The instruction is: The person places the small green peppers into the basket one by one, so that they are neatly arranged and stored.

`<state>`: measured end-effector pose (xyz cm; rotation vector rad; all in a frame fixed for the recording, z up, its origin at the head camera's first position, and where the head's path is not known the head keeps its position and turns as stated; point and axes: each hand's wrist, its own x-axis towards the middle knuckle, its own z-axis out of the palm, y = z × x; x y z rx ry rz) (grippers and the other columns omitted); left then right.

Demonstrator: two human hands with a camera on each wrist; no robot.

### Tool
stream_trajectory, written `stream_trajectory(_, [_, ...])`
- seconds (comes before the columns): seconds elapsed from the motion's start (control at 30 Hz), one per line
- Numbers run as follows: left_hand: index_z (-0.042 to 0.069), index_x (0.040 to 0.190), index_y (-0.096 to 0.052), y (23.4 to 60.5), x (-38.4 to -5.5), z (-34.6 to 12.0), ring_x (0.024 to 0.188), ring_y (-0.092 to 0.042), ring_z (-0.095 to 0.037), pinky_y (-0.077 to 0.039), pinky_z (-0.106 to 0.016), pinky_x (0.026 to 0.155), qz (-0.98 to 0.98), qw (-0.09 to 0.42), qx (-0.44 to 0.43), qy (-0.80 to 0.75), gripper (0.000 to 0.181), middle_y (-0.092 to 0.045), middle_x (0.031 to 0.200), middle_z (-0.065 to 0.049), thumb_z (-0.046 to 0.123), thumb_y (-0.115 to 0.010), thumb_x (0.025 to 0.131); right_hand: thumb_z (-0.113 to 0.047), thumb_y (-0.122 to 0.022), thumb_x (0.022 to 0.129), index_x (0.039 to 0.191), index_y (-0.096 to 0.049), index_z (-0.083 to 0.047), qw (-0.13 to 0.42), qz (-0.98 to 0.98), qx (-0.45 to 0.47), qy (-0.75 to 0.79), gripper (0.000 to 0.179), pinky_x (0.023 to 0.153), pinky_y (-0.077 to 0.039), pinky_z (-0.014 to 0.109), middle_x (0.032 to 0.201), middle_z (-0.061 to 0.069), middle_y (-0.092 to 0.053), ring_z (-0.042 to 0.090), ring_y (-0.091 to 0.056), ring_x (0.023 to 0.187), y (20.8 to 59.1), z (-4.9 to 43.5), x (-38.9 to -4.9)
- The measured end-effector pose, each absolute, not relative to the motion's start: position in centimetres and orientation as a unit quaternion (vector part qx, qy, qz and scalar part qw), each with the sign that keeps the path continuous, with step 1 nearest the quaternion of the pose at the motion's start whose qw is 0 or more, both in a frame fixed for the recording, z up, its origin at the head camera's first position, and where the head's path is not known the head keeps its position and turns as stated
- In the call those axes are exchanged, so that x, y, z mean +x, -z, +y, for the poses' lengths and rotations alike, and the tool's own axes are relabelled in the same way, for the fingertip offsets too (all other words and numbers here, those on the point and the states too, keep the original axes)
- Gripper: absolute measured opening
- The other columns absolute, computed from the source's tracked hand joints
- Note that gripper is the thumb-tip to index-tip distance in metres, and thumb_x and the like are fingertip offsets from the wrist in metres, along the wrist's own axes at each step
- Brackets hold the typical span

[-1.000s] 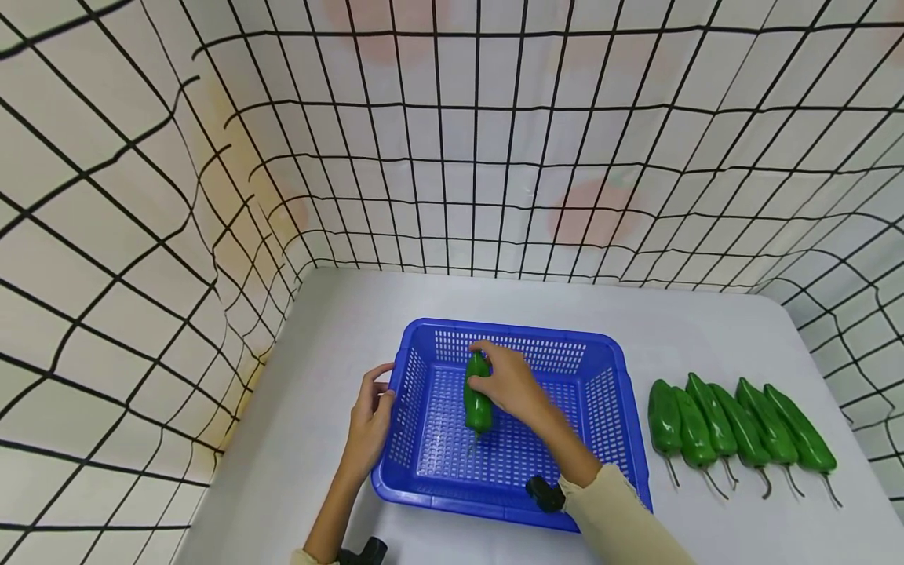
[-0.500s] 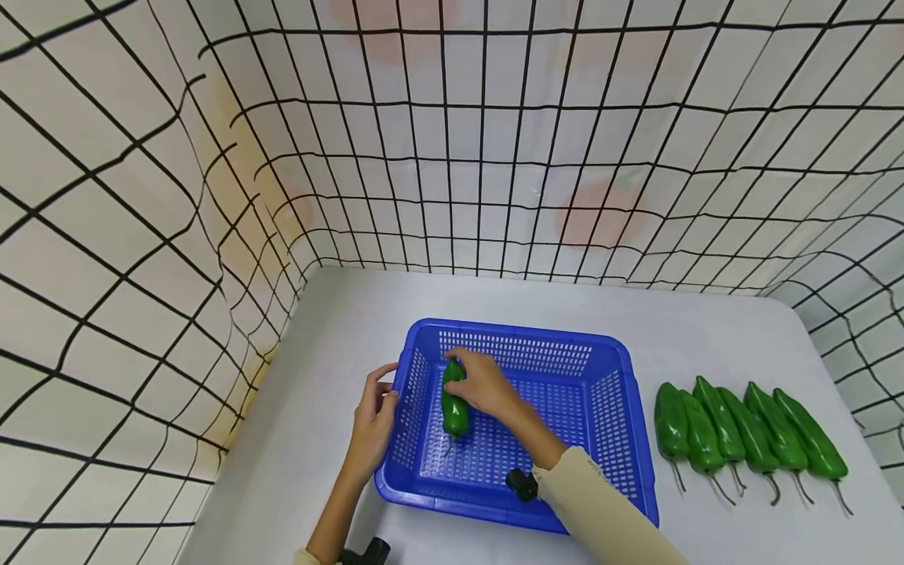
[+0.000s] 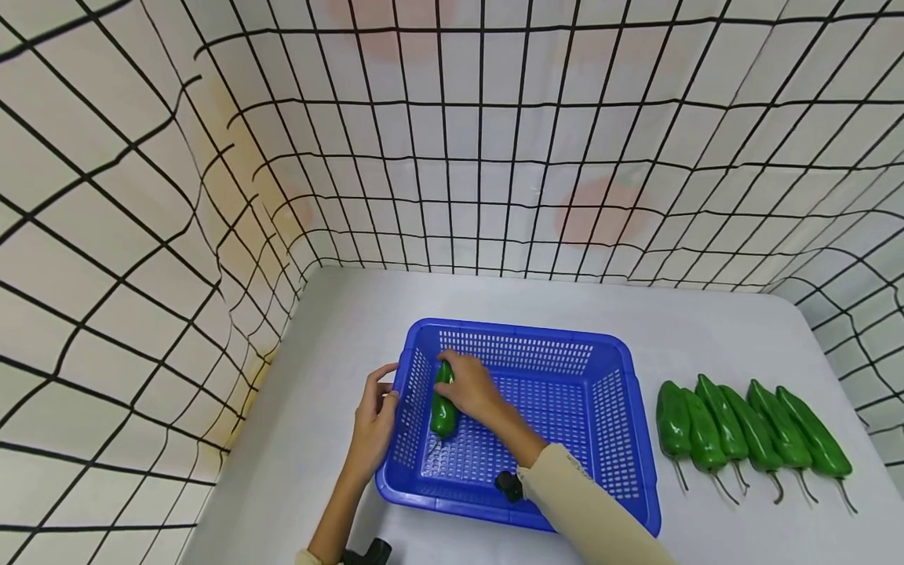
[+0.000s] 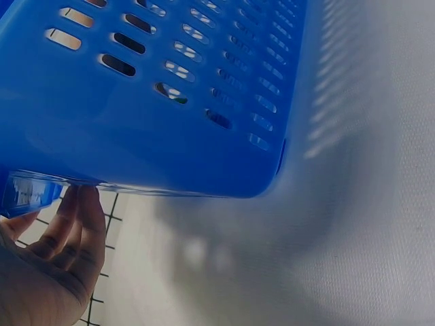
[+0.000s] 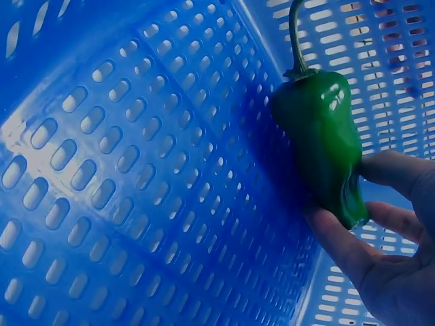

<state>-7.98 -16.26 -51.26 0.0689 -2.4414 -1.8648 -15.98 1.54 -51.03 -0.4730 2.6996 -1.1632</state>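
Observation:
A blue plastic basket (image 3: 551,424) with slotted walls and floor sits on the white table. Inside, near its left wall, a glossy green pepper (image 3: 443,416) lies lengthwise, its stem toward the person. My right hand (image 3: 472,386) pinches the pepper near its tip; the right wrist view shows fingers (image 5: 343,244) and thumb on either side of that end, the stem pointing away. At the basket's left side, my left hand (image 3: 374,420) holds the rim. In the left wrist view its fingers (image 4: 88,224) touch the rim from below, and the thumb is partly hidden.
Several more green peppers (image 3: 752,431) lie in a slanted row on the table (image 3: 565,306), right of the basket. A black wire grid (image 3: 480,157) rises behind the table and along both sides. Dark wrist devices (image 3: 508,486) show at both wrists.
My right hand has moved left with the pepper, from near the middle of the basket to beside its left wall. My left hand stays at the rim.

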Motion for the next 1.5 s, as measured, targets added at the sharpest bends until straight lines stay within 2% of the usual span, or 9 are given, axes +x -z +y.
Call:
stream_trajectory(0.27, [0.02, 0.144, -0.045, 51.1, -8.0, -16.2, 0.081, -0.065, -0.027, -0.057, -0.031, 0.065, -0.794, 0.035, 0.018, 0.606, 0.042, -0.062, 0.104, -0.015, 0.008, -0.042, 0.103, -0.009, -0.07, 0.09, 0.131, -0.059, -0.001, 0.082, 0.89, -0.193, 0.405, 0.044, 0.069, -0.055, 0.037, 0.109, 0.02, -0.064, 0.028, -0.061, 0.09, 50.7, 1.8, -15.6])
stream_trajectory(0.5, [0.022, 0.143, -0.047, 51.0, -8.0, -16.2, 0.082, -0.064, -0.029, -0.055, -0.031, 0.065, -0.793, 0.039, 0.022, 0.607, 0.042, -0.062, 0.104, -0.016, 0.008, -0.043, 0.103, -0.009, -0.067, 0.09, 0.135, -0.058, -0.004, 0.08, 0.893, -0.2, 0.395, 0.046, 0.076, -0.054, 0.042, 0.114, 0.019, -0.065, 0.03, -0.062, 0.095, 50.1, 2.7, -15.6])
stream_trajectory(0.77, [0.021, 0.143, -0.047, 51.1, -8.0, -16.1, 0.08, -0.064, -0.025, -0.056, -0.03, 0.066, -0.798, 0.049, 0.034, 0.6, 0.043, -0.062, 0.103, -0.014, 0.008, -0.044, 0.102, -0.009, -0.066, 0.087, 0.131, -0.062, -0.007, 0.089, 0.903, -0.195, 0.373, 0.043, 0.056, -0.047, 0.029, 0.09, 0.007, -0.067, 0.016, -0.057, 0.069, 47.9, 5.8, -15.7])
stream_trajectory(0.93, [0.022, 0.142, -0.048, 51.2, -8.1, -16.1, 0.08, -0.063, -0.026, -0.055, -0.03, 0.065, -0.798, 0.048, 0.039, 0.599, 0.043, -0.062, 0.102, -0.014, 0.007, -0.045, 0.102, -0.009, -0.064, 0.09, 0.127, -0.065, -0.006, 0.113, 0.897, -0.186, 0.385, 0.037, 0.055, -0.044, 0.028, 0.091, 0.005, -0.068, 0.012, -0.053, 0.062, 46.0, 9.1, -15.0])
stream_trajectory(1.07, [0.021, 0.143, -0.048, 51.0, -8.0, -16.0, 0.08, -0.062, -0.026, -0.053, -0.029, 0.063, -0.796, 0.043, 0.04, 0.602, 0.043, -0.063, 0.103, -0.015, 0.006, -0.044, 0.103, -0.009, -0.062, 0.092, 0.127, -0.064, -0.005, 0.107, 0.897, -0.181, 0.39, 0.035, 0.054, -0.043, 0.029, 0.09, 0.006, -0.067, 0.013, -0.05, 0.06, 45.1, 12.2, -14.4])
stream_trajectory(1.3, [0.006, 0.142, -0.047, 47.2, -7.0, -15.1, 0.08, -0.061, -0.032, -0.052, -0.029, 0.064, -0.802, 0.033, 0.044, 0.595, 0.042, -0.061, 0.102, -0.022, 0.0, -0.042, 0.101, -0.011, -0.063, 0.094, 0.127, -0.063, -0.004, 0.054, 0.92, -0.155, 0.356, 0.033, 0.062, -0.048, 0.033, 0.096, 0.008, -0.068, 0.017, -0.059, 0.075, 43.3, 17.5, -13.3])
stream_trajectory(1.5, [0.011, 0.142, -0.047, 49.1, -7.5, -15.5, 0.08, -0.06, -0.03, -0.052, -0.028, 0.064, -0.8, 0.041, 0.045, 0.596, 0.042, -0.061, 0.101, -0.019, 0.001, -0.042, 0.101, -0.016, -0.062, 0.096, 0.13, -0.061, -0.005, 0.026, 0.929, -0.129, 0.346, 0.035, 0.065, -0.048, 0.038, 0.103, 0.014, -0.068, 0.025, -0.062, 0.084, 42.3, 21.4, -12.5])
